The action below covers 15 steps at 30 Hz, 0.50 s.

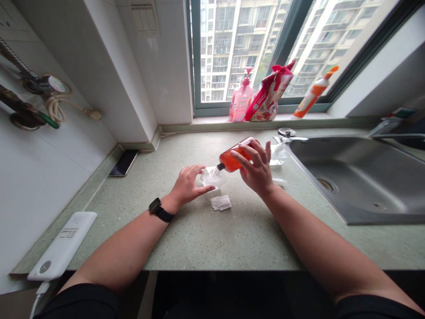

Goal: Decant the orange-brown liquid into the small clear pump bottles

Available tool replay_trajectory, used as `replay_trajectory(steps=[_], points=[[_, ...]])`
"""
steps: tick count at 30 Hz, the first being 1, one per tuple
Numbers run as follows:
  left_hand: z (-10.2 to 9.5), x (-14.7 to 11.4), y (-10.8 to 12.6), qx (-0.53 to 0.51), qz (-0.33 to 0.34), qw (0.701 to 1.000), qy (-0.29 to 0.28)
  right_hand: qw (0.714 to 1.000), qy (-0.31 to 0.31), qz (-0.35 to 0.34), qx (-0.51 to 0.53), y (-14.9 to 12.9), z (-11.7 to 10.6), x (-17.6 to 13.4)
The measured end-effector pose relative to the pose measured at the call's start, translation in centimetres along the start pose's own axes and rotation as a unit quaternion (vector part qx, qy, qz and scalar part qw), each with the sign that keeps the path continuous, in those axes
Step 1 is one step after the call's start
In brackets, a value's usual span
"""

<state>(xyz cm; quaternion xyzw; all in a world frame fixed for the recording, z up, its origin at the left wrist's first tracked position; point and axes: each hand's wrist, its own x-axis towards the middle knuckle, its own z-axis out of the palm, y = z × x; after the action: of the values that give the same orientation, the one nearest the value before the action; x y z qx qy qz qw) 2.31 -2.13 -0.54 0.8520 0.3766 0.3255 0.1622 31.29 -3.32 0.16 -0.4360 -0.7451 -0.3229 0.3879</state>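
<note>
My right hand (257,170) is wrapped round a bottle of orange-red liquid (233,157). The bottle is tilted, its black neck pointing down and left over a small clear bowl (212,178). My left hand (190,182) holds the bowl's left side, thumb at the near edge and fingers at the far edge. Something pale or clear lies inside the bowl, too small to make out. Just in front of the bowl sits a folded white tissue (221,203). To the right of my right hand is a clear-and-white item (278,153), partly hidden by the hand.
A steel sink (358,177) takes up the right side of the speckled counter (186,243). A phone (124,163) and a white power bank (63,245) lie on the left. On the sill stand a pink pump bottle (241,99), a red bag (270,95) and an orange-white bottle (312,95).
</note>
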Motion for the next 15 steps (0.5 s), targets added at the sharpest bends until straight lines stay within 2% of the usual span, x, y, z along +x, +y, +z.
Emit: replay_trajectory(steps=[15], points=[[-0.02,-0.04,-0.06,0.005,0.002,1.000,0.000,1.000,-0.011,0.014,0.001,0.12,0.21,-0.17]])
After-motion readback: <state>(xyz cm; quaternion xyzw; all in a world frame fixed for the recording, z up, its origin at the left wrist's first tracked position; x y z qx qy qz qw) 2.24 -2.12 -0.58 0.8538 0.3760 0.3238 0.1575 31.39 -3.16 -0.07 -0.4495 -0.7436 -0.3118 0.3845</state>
